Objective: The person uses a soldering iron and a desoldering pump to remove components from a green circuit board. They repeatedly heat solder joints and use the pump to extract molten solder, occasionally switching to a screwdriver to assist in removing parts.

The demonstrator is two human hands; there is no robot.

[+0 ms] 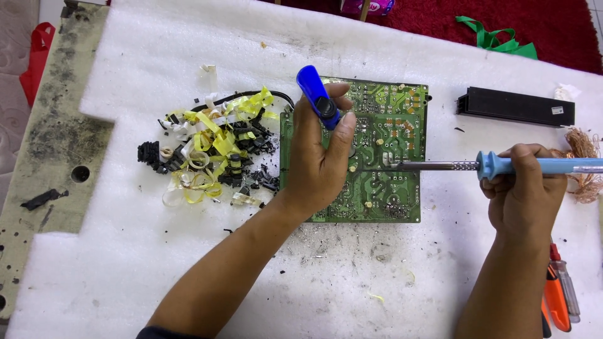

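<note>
A green circuit board [389, 125] lies solder side up on white foam padding [144, 263]. My left hand [320, 163] rests over the board's left part and grips a blue desoldering pump [317, 97], its upper end sticking up past my fingers. My right hand [524, 188] holds a soldering iron by its light blue handle [534, 166]. The iron's metal shaft [433, 166] reaches left and its tip touches the board near the middle.
A heap of black parts and yellow tape strips [217, 150] lies left of the board. A black finned heat sink [515, 107] sits at the back right, tangled copper wire [584, 163] at the right edge, orange-handled tools [559, 295] at lower right.
</note>
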